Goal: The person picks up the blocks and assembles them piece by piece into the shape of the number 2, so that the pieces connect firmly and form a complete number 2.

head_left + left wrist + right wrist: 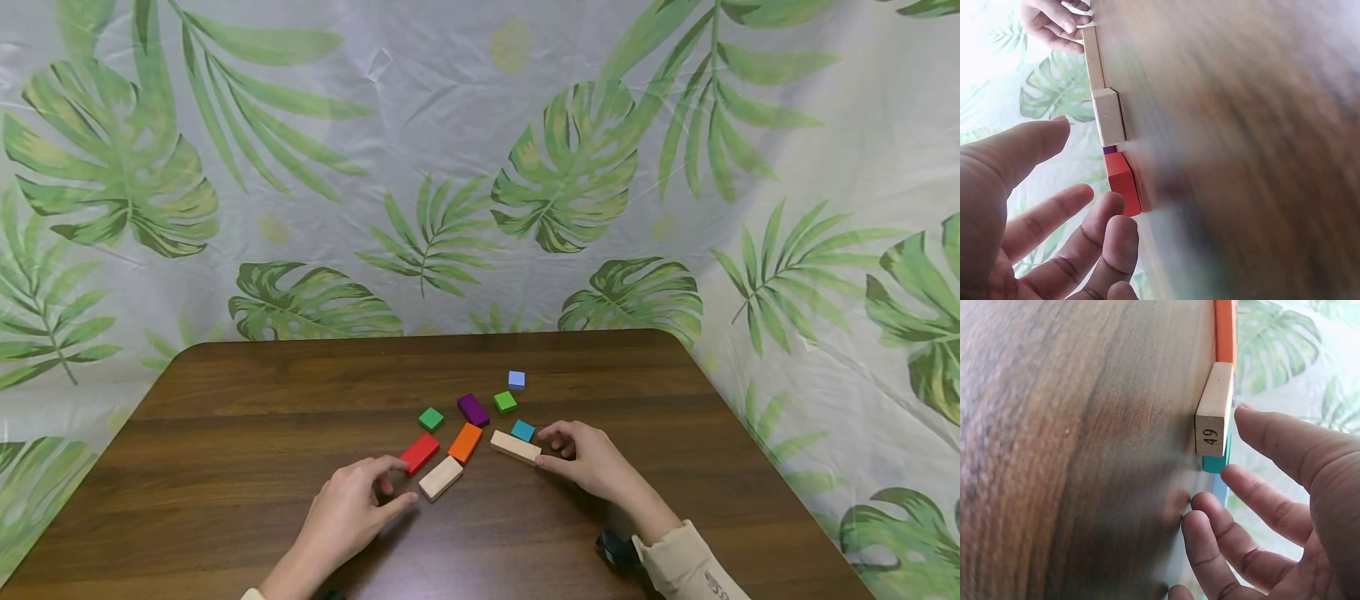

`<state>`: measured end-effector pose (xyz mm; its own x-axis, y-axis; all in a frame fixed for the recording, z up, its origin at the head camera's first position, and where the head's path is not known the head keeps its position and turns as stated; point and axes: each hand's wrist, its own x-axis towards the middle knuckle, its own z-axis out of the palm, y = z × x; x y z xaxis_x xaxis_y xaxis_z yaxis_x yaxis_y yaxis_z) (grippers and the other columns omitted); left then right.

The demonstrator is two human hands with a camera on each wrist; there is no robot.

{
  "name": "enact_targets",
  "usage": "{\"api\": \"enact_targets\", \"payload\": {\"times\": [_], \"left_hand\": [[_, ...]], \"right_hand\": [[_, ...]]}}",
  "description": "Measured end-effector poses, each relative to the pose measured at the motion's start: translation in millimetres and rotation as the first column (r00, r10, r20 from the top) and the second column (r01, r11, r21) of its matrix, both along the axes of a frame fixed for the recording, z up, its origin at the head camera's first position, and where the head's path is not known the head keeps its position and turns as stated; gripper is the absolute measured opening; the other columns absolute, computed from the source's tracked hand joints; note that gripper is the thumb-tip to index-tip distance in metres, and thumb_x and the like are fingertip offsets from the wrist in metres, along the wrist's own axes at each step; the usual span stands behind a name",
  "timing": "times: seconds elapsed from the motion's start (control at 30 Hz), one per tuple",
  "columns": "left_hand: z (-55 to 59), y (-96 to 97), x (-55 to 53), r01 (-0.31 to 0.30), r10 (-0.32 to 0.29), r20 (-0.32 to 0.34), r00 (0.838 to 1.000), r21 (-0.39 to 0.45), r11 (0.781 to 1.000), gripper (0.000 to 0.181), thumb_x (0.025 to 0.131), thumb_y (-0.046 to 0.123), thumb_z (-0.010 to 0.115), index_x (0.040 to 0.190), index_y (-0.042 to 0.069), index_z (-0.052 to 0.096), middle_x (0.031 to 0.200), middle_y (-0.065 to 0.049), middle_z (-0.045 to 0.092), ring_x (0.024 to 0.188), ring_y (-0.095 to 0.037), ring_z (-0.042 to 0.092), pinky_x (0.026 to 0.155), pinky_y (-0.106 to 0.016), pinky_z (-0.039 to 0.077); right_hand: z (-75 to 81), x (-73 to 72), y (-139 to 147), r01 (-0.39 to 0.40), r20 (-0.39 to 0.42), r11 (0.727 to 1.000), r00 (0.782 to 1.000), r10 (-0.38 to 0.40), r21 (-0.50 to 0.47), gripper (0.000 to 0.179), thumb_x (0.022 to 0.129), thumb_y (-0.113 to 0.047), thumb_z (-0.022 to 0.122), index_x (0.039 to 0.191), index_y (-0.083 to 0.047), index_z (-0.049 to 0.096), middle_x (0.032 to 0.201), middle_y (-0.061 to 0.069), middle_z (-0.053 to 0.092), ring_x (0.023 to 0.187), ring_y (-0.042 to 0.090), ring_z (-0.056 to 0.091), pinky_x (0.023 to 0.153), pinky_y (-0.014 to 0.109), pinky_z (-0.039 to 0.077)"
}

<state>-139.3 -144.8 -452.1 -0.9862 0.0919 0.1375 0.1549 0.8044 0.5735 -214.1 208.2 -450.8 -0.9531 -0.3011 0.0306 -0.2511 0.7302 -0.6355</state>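
Observation:
My left hand [352,504] is beside the red block [419,454], thumb and fingers spread apart with nothing between them. Just right of its thumb lies a short plain wooden block [441,478]. On the other side, my right hand [592,458] has its thumb and fingers apart at the right end of a long plain wooden block [515,447]. In the right wrist view that wooden block [1215,412] shows the number 49 on its end, with the teal block [1215,464] behind it. An orange block [466,443] lies between the two wooden ones.
Farther back lie a purple block [473,410], a dark green block [431,419], a light green block [506,402] and a light blue block [517,380]. All rest on the brown wooden table [262,400]. A leaf-patterned cloth [450,150] hangs behind it.

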Motion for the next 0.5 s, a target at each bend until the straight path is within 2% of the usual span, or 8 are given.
{"api": "enact_targets", "payload": {"times": [0.5], "left_hand": [[-3.3,3.9,-3.8,0.006,-0.005,0.002,1.000,-0.014,1.000,0.034,0.081,0.036,0.095,0.109,0.026,0.079,0.079,0.015,0.061,0.059,0.000,0.045,0.052,-0.027,0.038]], "right_hand": [[-2.6,-1.2,0.0,-0.006,-0.011,1.000,1.000,0.006,0.022,0.023,0.095,-0.028,0.084,0.112,-0.014,0.079,0.104,0.003,0.070,0.090,0.014,0.065,0.083,0.034,0.055]]}}
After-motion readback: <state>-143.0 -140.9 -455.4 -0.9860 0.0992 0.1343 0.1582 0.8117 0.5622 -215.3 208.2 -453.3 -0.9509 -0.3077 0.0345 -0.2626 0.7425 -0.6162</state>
